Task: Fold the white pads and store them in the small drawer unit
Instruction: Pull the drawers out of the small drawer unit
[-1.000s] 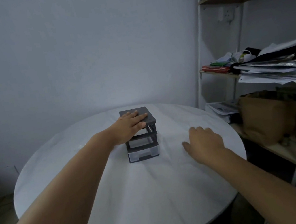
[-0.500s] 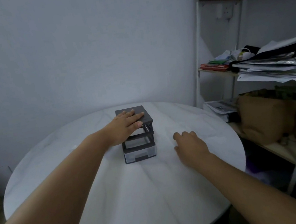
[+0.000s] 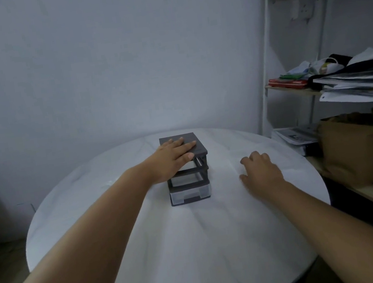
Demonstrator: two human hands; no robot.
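Observation:
The small drawer unit [image 3: 190,190] is dark grey with clear drawers and stands at the middle of the round white table [image 3: 73,202]. My left hand [image 3: 172,156] lies flat on its top, fingers spread, thumb over the front edge. My right hand [image 3: 260,174] rests palm down on the white surface a little to the right of the unit, fingers slightly curled and holding nothing. The bottom drawer is pushed in. The white covering shows faint creases, and I cannot make out separate pads on it.
A white metal shelf rack [image 3: 268,80] stands close to the table's right side, holding stacked papers [image 3: 361,88], a brown paper bag [image 3: 361,149] and other clutter. A plain wall is right behind the table.
My right hand has slid a little over the table surface beside the unit. My left hand has stayed flat on the unit's top. The view has shifted slightly.

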